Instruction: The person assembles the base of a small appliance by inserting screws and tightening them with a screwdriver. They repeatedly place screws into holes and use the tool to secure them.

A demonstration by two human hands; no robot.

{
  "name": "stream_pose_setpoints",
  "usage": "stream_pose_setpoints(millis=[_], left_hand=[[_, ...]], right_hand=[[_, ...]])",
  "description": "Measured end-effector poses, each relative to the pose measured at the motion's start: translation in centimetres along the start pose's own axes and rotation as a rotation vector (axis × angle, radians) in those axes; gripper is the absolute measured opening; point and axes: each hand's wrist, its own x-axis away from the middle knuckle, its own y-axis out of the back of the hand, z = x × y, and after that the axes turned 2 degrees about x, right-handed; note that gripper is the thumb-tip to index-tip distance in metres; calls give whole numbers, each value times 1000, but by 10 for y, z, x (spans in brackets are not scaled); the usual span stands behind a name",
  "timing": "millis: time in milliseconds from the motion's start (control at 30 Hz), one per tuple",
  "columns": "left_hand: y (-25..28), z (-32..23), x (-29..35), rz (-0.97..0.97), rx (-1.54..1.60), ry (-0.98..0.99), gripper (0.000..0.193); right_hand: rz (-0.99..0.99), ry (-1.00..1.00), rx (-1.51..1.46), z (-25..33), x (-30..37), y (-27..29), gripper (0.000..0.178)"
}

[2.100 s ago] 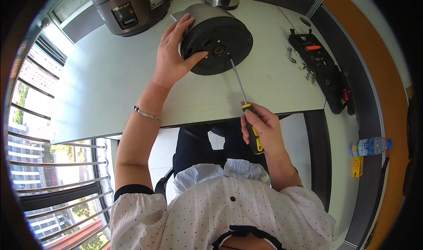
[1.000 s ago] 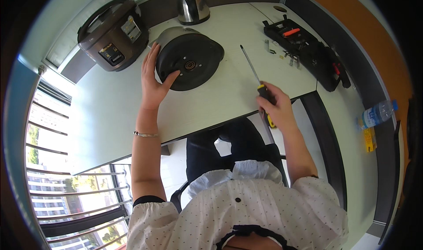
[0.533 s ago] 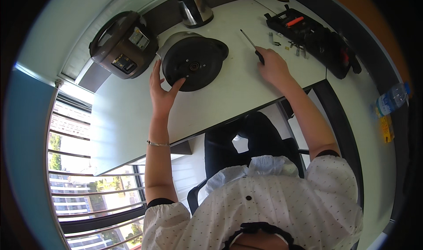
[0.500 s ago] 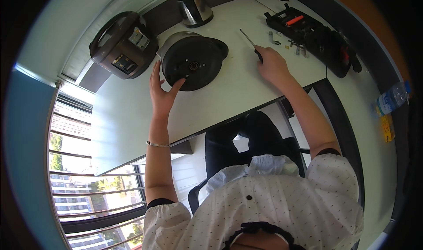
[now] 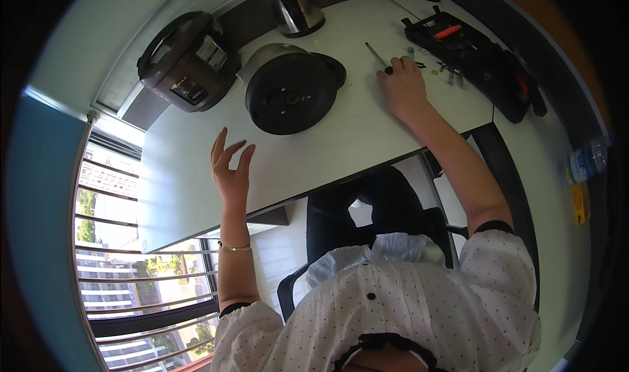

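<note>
My left hand (image 5: 230, 175) hovers over the near left of the white desk, fingers apart and holding nothing. To its upper right an electric kettle (image 5: 293, 97) rests with its round black underside facing me; a ring-shaped socket sits at the centre. My left hand is apart from it. On the right, my right hand (image 5: 404, 87) is closed round the dark handle of a screwdriver (image 5: 375, 54), low over the desk. The metal shaft points away to the far left, and part of the handle is hidden by my fingers.
A brown multicooker (image 5: 187, 64) stands at the far left, with a steel-and-black kettle (image 5: 297, 12) at the back. Small metal parts (image 5: 452, 74) lie beside an open black tool case (image 5: 472, 61). A plastic bottle (image 5: 588, 159) and a yellow packet (image 5: 579, 204) are at the right.
My left hand has drawn back from the kettle's edge toward me and left. My right hand has shifted slightly right with the screwdriver, its fingers now reaching over the handle.
</note>
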Motion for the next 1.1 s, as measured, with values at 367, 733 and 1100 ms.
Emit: stream_pose_setpoints(millis=[367,733,1100], left_hand=[[-6,-42,50,67,-82,-247,17],[6,-25,70,531,11,-366,85],[149,152,64,-57,-789,705,91]], right_hand=[[-61,291,-34,29,-5,-1,33],[-187,219,-9,17,-4,-5,42],[-285,259,-76,11,-8,-21,33]])
